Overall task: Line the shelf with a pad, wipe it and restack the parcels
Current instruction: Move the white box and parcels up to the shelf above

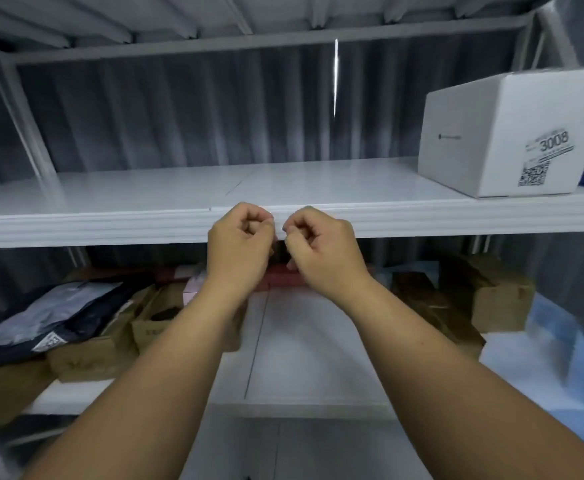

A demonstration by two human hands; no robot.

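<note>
The upper white shelf (145, 192) spans the view, its two panels meeting at a seam near the middle. No pad is visible on it. My left hand (238, 244) and my right hand (321, 251) are side by side in front of the shelf's front lip, just right of the seam. Both have their fingers curled in and the fingertips pinched, and I see nothing between them. A white parcel box (512, 136) with a label reading 3008 stands on the shelf's right end.
On the lower shelf (311, 344), brown cardboard boxes (93, 355) and grey mailer bags (41, 317) lie at left. More brown boxes (491, 292) and blue-white plastic (553, 358) are at right, and a red flat parcel (283, 278) lies behind my hands. A corrugated metal wall (214, 112) backs the rack.
</note>
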